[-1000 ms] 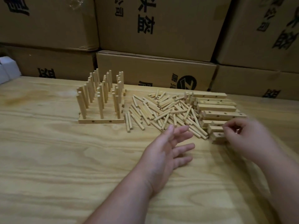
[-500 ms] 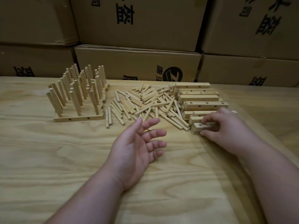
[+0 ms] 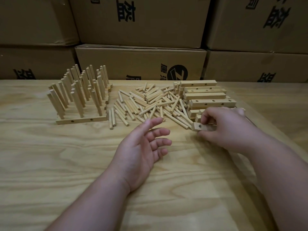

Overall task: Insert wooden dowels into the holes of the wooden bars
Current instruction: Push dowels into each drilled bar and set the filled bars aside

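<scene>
Pale wooden bar sits pinched in my right hand, its long axis running sideways. My left hand waits empty, fingers loose, with the loose dowels just beyond its fingertips.

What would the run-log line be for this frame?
right hand: grips bar | left hand: open, empty | dowel pile: untouched | stage: bar pickup

Dim, warm light; soft focus, with wide-angle bending at the edges.
</scene>
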Demonstrator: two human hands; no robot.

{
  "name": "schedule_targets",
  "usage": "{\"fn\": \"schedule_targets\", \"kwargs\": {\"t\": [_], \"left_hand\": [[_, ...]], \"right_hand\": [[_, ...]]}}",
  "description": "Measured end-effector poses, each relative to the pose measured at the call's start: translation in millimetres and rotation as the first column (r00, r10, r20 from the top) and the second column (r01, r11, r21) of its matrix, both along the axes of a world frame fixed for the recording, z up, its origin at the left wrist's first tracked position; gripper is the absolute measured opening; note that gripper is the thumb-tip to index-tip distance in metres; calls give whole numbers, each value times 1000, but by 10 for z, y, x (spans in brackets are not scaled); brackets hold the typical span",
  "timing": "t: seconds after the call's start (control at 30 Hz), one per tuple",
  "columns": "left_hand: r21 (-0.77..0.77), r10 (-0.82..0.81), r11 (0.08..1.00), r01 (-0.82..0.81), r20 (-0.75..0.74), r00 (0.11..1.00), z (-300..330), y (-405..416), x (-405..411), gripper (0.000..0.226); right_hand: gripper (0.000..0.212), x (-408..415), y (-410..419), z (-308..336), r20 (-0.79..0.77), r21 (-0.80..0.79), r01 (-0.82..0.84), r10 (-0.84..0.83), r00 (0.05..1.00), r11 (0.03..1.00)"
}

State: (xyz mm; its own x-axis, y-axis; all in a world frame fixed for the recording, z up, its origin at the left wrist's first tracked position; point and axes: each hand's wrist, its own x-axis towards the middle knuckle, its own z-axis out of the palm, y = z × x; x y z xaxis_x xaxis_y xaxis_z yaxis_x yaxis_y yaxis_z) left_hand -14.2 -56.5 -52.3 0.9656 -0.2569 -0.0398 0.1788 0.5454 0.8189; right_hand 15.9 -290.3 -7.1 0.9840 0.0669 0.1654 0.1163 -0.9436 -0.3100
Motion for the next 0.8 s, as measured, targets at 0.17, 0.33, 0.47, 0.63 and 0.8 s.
{"fn": "schedule_targets", "kwargs": {"t": [0.17,0.33,0.47,0.63,0.8], "left_hand": [[83,76,993,-82,76,994,-59,-45,2,45],[111,27,993,-43,141,990,-98,-67,10,62],[95,26,995,-37,115,993,-89,-61,24,66],[-55,195,978,-199,-80,978,-50,-47,99,30],[-186,261,936,-299,-205,943,-3,-10,123,50]], "right_hand": [[30,-58,296,109,164,272,-151,109,980,950],[29,-104,719,7,256,671,-252,101,961,697],[26,-71,872,-141,247,760,-253,94,964,598],[11,63,773,-346,312,509,-232,74,947,829],[47,102,736,-499,64,156,-113,104,993,981]]}}
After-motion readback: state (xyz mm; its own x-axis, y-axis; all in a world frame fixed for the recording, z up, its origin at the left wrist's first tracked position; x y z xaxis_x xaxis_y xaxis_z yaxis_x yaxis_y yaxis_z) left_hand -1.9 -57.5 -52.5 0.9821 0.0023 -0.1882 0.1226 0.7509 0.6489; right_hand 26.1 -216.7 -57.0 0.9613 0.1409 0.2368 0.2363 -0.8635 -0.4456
